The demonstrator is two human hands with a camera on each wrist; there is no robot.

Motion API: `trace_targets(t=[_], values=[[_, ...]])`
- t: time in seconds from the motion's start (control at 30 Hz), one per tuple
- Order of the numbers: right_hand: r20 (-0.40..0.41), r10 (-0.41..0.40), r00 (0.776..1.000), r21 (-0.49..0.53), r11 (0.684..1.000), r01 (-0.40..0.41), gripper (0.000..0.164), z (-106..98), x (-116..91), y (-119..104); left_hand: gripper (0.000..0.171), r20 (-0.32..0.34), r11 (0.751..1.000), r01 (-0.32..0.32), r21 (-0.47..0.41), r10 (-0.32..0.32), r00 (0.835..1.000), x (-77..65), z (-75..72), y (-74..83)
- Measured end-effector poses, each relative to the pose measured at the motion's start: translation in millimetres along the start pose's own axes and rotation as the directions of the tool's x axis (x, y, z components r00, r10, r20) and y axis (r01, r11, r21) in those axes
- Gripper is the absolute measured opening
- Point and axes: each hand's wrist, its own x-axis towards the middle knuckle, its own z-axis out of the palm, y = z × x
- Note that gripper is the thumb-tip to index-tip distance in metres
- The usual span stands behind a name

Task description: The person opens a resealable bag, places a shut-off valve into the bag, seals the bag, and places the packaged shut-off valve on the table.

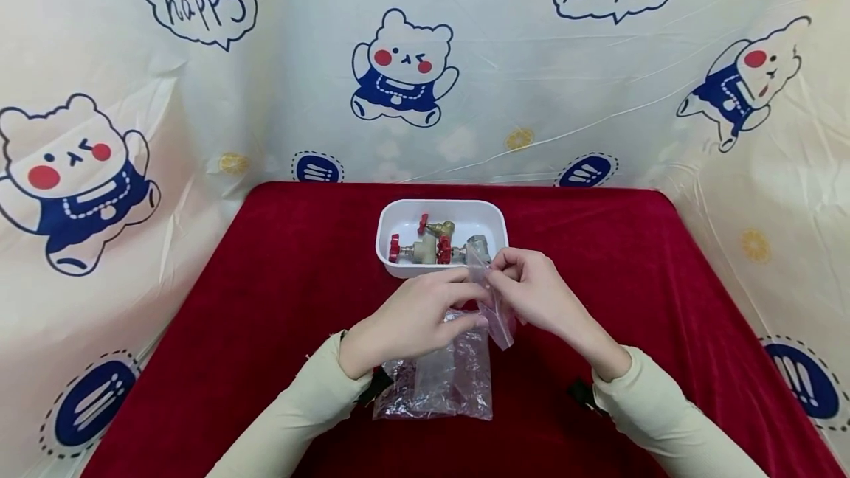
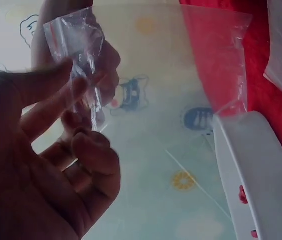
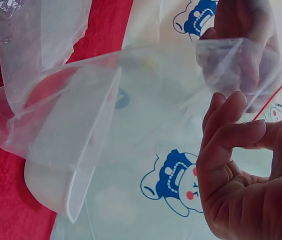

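Both hands are at a clear zip bag point(image 1: 499, 323), held up just in front of the white tray. My right hand point(image 1: 541, 290) pinches its top edge between thumb and forefinger, by the red zip line point(image 3: 277, 93). On the other side, my left hand point(image 1: 421, 312) grips the top edge with thumb and fingers. The bag's body point(image 2: 221, 55) hangs flat and see-through between the hands and the tray, with nothing visible inside. Below the left hand, several clear plastic bags point(image 1: 458, 382) lie on the red cloth.
The white tray point(image 1: 405, 270) holds a brass valve point(image 1: 441, 228), a pale-bodied valve point(image 1: 425, 249) and a grey metal valve point(image 1: 477, 246), all with red handles. A red cloth point(image 1: 299, 271) covers the table. Behind it hangs a printed curtain point(image 1: 505, 80).
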Motion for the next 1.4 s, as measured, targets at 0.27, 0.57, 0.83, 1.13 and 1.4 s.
trace_targets(t=[0.27,0.57,0.83,1.13,1.4], values=[[0.065,-0.029,0.998,0.06,0.998,0.025,0.03,-0.7,-7.2,-4.0,0.01,-0.051,0.999,0.012,0.043,-0.009,0.999,0.3,-4.3,-0.5],[0.044,-0.093,0.995,0.069,0.994,0.09,0.025,-0.6,-10.6,-4.3,0.007,-0.044,0.998,0.047,0.038,-0.045,0.998,-2.8,-8.5,-3.3],[0.122,-0.187,0.975,-0.071,0.978,0.196,0.031,-7.5,-15.4,-1.4,0.01,-0.026,0.998,0.065,-0.002,-0.065,0.998,-3.4,-12.3,-4.8],[0.13,-0.318,0.939,-0.133,0.933,0.334,0.022,-8.5,-17.5,0.3,0.008,-0.026,0.997,0.081,-0.012,-0.082,0.996,-3.4,-16.8,-5.6],[0.122,-0.287,0.95,-0.137,0.943,0.303,0.019,-11.3,-19.8,9.5,0.008,-0.033,0.994,0.11,-0.025,-0.11,0.993,-5.9,-21.6,-7.4]])
